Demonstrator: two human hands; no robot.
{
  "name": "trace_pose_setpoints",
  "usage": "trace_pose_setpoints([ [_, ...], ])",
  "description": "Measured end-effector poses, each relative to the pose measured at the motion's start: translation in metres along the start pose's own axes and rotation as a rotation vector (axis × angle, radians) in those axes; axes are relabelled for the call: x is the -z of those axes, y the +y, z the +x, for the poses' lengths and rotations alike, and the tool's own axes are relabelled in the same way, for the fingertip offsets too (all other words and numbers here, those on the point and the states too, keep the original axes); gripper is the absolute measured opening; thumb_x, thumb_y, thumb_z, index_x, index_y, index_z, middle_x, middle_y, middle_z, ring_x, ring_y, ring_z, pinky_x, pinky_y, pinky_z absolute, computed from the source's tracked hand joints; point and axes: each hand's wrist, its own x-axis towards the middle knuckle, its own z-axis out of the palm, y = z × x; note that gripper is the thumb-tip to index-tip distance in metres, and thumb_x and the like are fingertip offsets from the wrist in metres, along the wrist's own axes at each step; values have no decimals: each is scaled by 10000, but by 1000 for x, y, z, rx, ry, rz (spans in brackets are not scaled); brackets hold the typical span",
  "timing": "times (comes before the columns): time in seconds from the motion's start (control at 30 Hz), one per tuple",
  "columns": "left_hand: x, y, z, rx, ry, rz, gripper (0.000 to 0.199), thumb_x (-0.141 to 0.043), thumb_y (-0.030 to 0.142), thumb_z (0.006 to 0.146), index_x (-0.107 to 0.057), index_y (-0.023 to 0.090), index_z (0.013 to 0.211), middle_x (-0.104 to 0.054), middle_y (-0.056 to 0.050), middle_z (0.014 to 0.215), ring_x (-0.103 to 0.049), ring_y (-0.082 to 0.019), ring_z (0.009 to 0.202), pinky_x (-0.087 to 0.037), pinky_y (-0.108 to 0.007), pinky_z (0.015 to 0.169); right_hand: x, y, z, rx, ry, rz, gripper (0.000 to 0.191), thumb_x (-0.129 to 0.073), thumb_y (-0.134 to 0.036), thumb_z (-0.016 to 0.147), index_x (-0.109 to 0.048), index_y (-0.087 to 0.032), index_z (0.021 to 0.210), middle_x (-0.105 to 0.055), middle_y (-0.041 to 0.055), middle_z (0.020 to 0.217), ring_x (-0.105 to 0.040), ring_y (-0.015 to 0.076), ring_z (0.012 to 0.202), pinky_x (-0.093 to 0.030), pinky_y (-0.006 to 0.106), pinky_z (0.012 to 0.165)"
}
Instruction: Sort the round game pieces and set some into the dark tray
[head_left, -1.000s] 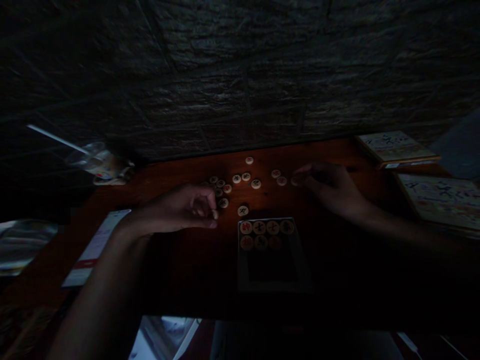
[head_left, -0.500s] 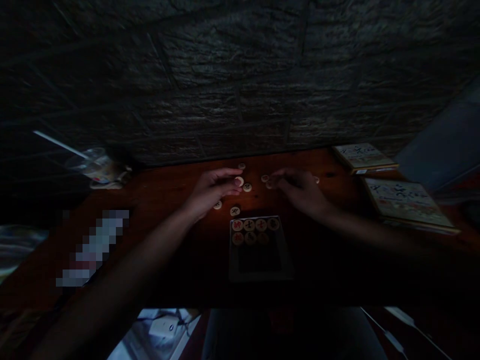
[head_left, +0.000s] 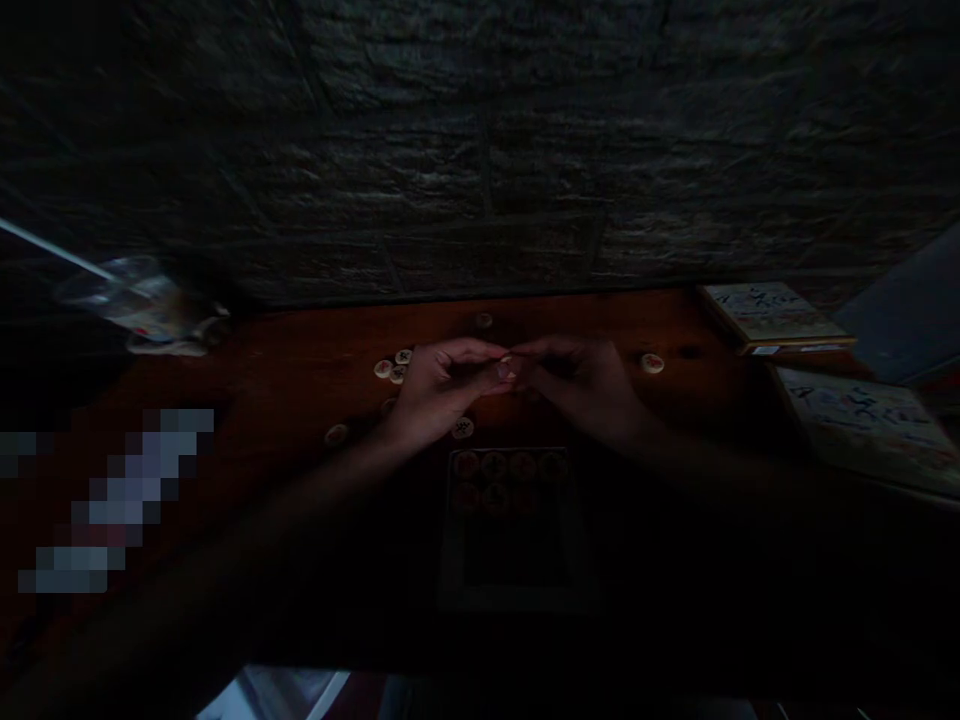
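In the dim head view, my left hand (head_left: 448, 388) and my right hand (head_left: 583, 385) meet fingertip to fingertip above the wooden table. A small pale Chinese chess piece (head_left: 508, 369) shows between the closed fingers, mostly hidden by them. Whether there is more than one piece in there I cannot tell. Below the hands lies a shallow open box (head_left: 581, 580) with a row of round pieces and a partial second row at its far end. One loose black-marked piece (head_left: 463, 428) lies just under my left wrist.
Several loose pieces (head_left: 383, 369) lie left of my left hand, another piece (head_left: 652, 363) to the right, and one piece (head_left: 484, 320) near the brick wall (head_left: 465, 150). Two flat printed boxes (head_left: 862, 415) are at the right. A plastic cup (head_left: 150, 305) with a straw stands far left.
My two hands were apart and have come together at the fingertips. The right hand has left the pieces on the table that it was touching. The view has shifted and darkened.
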Motion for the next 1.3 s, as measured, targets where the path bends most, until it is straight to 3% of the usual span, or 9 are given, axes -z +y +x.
trace_pose_setpoints([
  [0.23, 2, -3, -2, -113, -49, -2, 280, -895, 240, 780, -815, 175, 1040, -842, -67, 1018, -806, -213, 896, -675, -355, 865, 2, -4, 1, -64, 0, 47, 305, -850, -484, 799, -809, -205, 915, -796, 37, 822, -700, 149, 647, -590, 299, 639],
  [0.47, 4, -1, -1, -157, -62, 116, 218, -876, 176, 780, -807, 170, 987, -831, -64, 963, -794, -203, 877, -656, -337, 877, 4, -2, 0, -115, 0, 61, 320, -901, -451, 743, -818, -216, 943, -776, 15, 771, -683, 145, 646, -558, 277, 609],
  [0.73, 5, -6, -2, -236, -93, 116, 220, -868, 164, 791, -826, 158, 1007, -842, -71, 992, -800, -193, 902, -640, -291, 877, 4, -7, 1, -83, -32, -25, 344, -883, -510, 752, -775, -188, 809, -737, 8, 708, -641, 128, 596, -519, 257, 562],
  [1.03, 4, -3, -1, -205, -53, 91, 166, -840, 254, 854, -830, 152, 985, -844, -67, 912, -800, -179, 795, -646, -265, 767, 3, -6, 0, -92, -78, 9, 326, -812, -507, 844, -812, -182, 870, -762, 30, 745, -671, 139, 638, -540, 267, 613],
  [1.3, 5, -11, 0, -269, -93, 107, 250, -861, 147, 780, -807, 142, 1024, -844, -92, 993, -811, -206, 903, -653, -305, 876, 4, -3, -1, -59, -12, -13, 286, -866, -460, 800, -817, -190, 880, -764, 23, 743, -657, 129, 620, -521, 254, 586],
])
